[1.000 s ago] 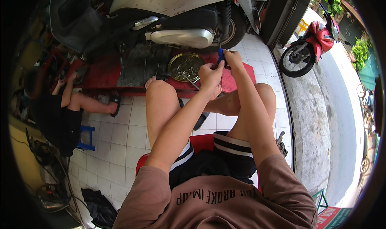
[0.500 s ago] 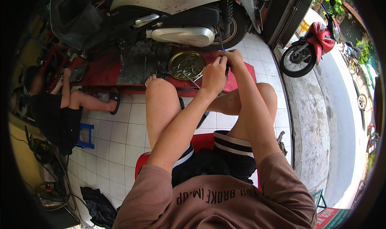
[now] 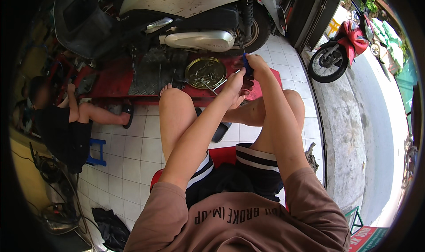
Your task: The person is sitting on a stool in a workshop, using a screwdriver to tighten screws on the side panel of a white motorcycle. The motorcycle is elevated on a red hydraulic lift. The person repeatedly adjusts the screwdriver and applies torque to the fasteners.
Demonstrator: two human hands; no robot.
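My right hand is wrapped round the blue handle of what looks like a screwdriver, its thin shaft pointing up toward the scooter's rear wheel. Just left of it, my left hand pinches a small silvery metal piece, too small to make out fully. The lower fingers of that hand are loosely curled and partly in shadow. Beside my left hand, a round metal tray holds several bolts and screws. A metal rod-like tool leans over its near rim.
A silver scooter stands on the red platform ahead. At left, another person sits by a blue stool. Black cables hang at lower left. Outside on the right a red motorbike is parked.
My hands, close together before, have separated slightly. The left hand has turned and lowered, so the blue handle and the small metal piece now show.
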